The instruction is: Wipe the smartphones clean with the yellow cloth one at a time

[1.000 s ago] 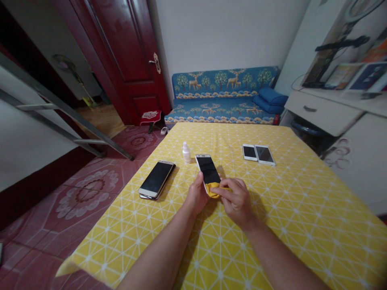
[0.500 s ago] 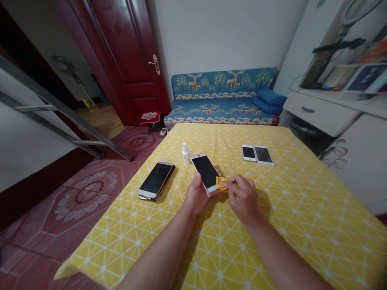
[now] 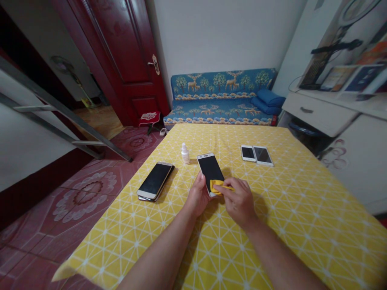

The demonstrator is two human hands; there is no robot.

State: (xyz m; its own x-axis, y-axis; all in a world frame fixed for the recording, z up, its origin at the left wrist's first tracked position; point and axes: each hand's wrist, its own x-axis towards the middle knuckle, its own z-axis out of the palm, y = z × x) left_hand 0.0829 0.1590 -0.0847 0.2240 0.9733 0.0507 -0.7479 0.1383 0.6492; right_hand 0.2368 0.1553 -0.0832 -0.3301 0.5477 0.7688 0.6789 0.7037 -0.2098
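Note:
A white-edged smartphone [image 3: 211, 167] with a dark screen is held tilted above the table by my left hand [image 3: 198, 195], thumb along its left edge and the other fingers mostly hidden behind it. My right hand [image 3: 240, 201] is closed on a small yellow cloth [image 3: 216, 186], pressed against the lower end of the phone's screen. A small white bottle [image 3: 185, 154] stands upright just beyond my left hand. To the left lie stacked smartphones [image 3: 155, 179], the top one gold-edged with a black screen.
A yellow cloth with white lines covers the table [image 3: 296, 225]. Two white phones lie side by side at the right: a smaller one [image 3: 248, 153] and a larger one [image 3: 263, 155]. Behind the table is a blue patterned sofa [image 3: 211, 105]; a metal ladder [image 3: 65, 117] leans at the left.
The phone in my left hand has shifted slightly to the right. My right hand has moved the yellow cloth left, from the phone's lower right corner onto the lower part of its face.

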